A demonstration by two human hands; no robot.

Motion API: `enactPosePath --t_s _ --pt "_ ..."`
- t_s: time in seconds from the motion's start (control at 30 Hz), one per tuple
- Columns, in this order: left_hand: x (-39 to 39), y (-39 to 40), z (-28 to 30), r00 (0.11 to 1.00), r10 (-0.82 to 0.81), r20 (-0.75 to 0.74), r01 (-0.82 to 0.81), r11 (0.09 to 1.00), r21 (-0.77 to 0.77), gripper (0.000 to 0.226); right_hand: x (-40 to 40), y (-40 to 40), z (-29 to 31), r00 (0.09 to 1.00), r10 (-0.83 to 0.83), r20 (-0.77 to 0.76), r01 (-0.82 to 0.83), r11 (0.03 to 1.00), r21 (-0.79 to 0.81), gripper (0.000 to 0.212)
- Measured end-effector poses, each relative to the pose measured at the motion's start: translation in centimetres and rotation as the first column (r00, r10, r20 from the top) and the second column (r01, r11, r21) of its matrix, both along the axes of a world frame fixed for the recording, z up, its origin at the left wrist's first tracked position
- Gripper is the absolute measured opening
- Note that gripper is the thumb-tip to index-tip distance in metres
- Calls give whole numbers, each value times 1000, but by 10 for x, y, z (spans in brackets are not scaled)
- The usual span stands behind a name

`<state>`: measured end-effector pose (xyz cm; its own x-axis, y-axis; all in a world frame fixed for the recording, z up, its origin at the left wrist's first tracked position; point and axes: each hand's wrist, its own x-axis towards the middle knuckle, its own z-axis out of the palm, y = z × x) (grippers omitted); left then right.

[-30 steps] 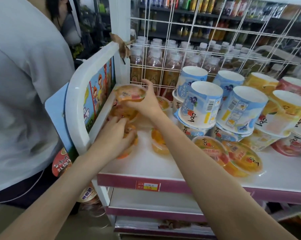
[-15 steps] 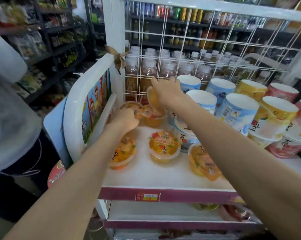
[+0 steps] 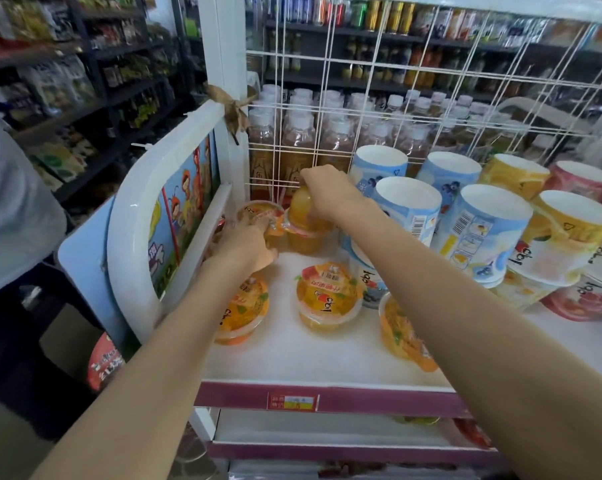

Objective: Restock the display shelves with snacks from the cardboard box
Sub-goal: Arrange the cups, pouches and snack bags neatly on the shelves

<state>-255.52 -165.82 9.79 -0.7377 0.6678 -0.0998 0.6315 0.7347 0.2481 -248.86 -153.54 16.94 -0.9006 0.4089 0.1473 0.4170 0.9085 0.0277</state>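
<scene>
Orange fruit-jelly cups lie on the white top shelf (image 3: 292,362) of a display rack. At the back left corner my left hand (image 3: 247,247) grips one jelly cup (image 3: 258,211) by its rim. My right hand (image 3: 327,195) holds another jelly cup (image 3: 301,211) tipped on its side, on top of a cup (image 3: 304,240) that stands against the wire grid. Three more cups sit nearer the front: one at the left (image 3: 244,313), one in the middle (image 3: 327,299) and one tilted at the right (image 3: 401,330). No cardboard box is in view.
Large blue, yellow and red tubs (image 3: 483,230) are stacked along the right of the shelf. A white wire grid (image 3: 361,109) backs it, with bottles behind. A curved white side panel (image 3: 133,216) bounds the left. Another person (image 3: 12,209) stands at the left. Lower shelves (image 3: 327,431) lie below.
The view has shifted closer and upward. My right hand has lowered its tipped cup onto the cup at the back. My left hand stays at the back left cup.
</scene>
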Motion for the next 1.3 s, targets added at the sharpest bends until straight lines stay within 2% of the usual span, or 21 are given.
enactPosePath --t_s 0.1,0.17,0.23,0.3,0.37,0.43,0.53,0.6,0.7,0.8,0.9,0.97,1.0,1.03,1.07,1.1,1.17,1.23,1.3 --pt "-1 -1 3 999 -13 45 16 998 -56 79 -2 1 -1 1000 -9 13 9 1000 18 45" --pt "-1 -1 4 998 -16 56 20 997 -74 83 -4 1 -1 1000 -10 23 9 999 34 41" --pt "0 -3 4 998 -21 53 25 997 -74 81 -4 0 -2 1000 -10 21 9 1000 17 41" --pt "4 -4 5 999 -26 36 28 998 -49 76 1 -2 -2 1000 13 -3 -13 1000 -28 50" --pt "9 -5 5 999 -11 42 10 1000 12 73 14 -6 -2 997 47 -57 -51 996 -79 57" --pt "15 -7 5 998 12 60 -18 995 101 78 31 -14 -2 994 76 -79 -85 989 -124 53" --pt "29 -8 7 994 -6 108 -21 968 249 85 52 -28 -5 987 158 32 -146 959 -243 47" --pt "39 -8 10 989 -36 143 -16 937 349 85 60 -33 -9 980 198 28 -175 919 -353 53" --pt "52 -11 26 976 -71 206 -50 849 527 76 71 -31 -15 982 175 -72 -188 866 -464 66" --pt "59 -19 49 973 -87 212 -82 730 679 64 76 -29 -27 975 102 -198 -208 738 -642 81" --pt "64 -26 70 927 -122 354 -206 624 754 50 80 -35 -30 936 -18 -353 -301 481 -823 76" --pt "65 -29 77 869 -148 472 -303 595 744 37 82 -40 -28 884 -95 -458 -417 283 -864 69" --pt "64 -31 79 838 -159 522 -344 588 732 30 82 -42 -27 855 -134 -501 -468 215 -857 66" --pt "63 -34 81 817 -166 552 -370 585 722 27 82 -44 -26 832 -161 -530 -501 192 -844 65" --pt "60 -37 82 812 -166 559 -373 589 717 29 79 -46 -24 815 -171 -553 -514 227 -827 64" --pt "58 -40 81 829 -154 538 -352 603 716 32 75 -47 -21 805 -162 -571 -508 311 -803 64" --pt "56 -49 75 937 -77 340 -195 693 694 36 60 -42 -11 812 -109 -573 -443 525 -727 65" --pt "59 -60 62 995 -20 100 -41 822 568 40 37 -33 3 861 -5 -509 -341 738 -582 67" --pt "63 -67 46 998 -27 53 1 900 436 46 12 -24 12 906 128 -404 -306 857 -415 69"
